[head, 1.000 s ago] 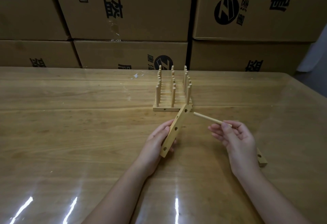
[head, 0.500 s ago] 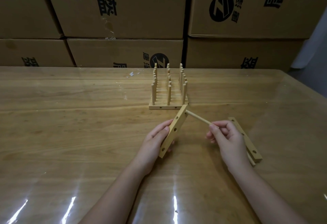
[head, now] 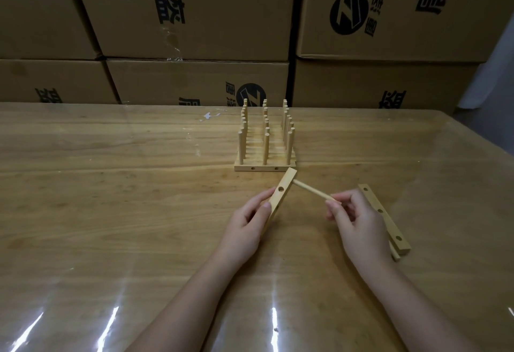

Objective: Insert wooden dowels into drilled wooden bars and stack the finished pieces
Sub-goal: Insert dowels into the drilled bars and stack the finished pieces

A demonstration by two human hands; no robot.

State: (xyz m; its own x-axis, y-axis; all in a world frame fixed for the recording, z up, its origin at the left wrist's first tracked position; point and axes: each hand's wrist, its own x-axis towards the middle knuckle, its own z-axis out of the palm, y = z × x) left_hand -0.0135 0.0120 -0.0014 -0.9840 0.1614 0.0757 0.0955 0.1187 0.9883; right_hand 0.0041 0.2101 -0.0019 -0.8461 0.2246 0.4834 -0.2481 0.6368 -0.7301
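Stacked cardboard boxes point(head: 194, 12) with black print fill the whole back wall, and in front of them is a broad wooden table point(head: 111, 198).

Centre of the action: a drilled bar point(head: 288, 180) is up on edge and tilted. Its near end is in the left hand point(head: 244, 229), and its far end reaches almost to the front right corner of the finished pieces point(head: 265, 154). A dowel point(head: 311, 191) runs from the right hand point(head: 358, 223) across to the bar's far end and its tip meets the bar's face. Whether it has gone into the hole I cannot tell.

The tabletop lies under a glossy clear cover, with bright streaks of light along the near edge. The finished pieces sit side by side, their dowels upright in three rows. Just right of the right hand lie two spare bars point(head: 383, 215), one on the other, and the top one shows three holes.

On the left hand, the thumb lies along the bar's near face and the fingers wrap behind it in a firm hold. The right hand's thumb and forefinger pinch the dowel's near end, with the other fingers loosely curled beneath.
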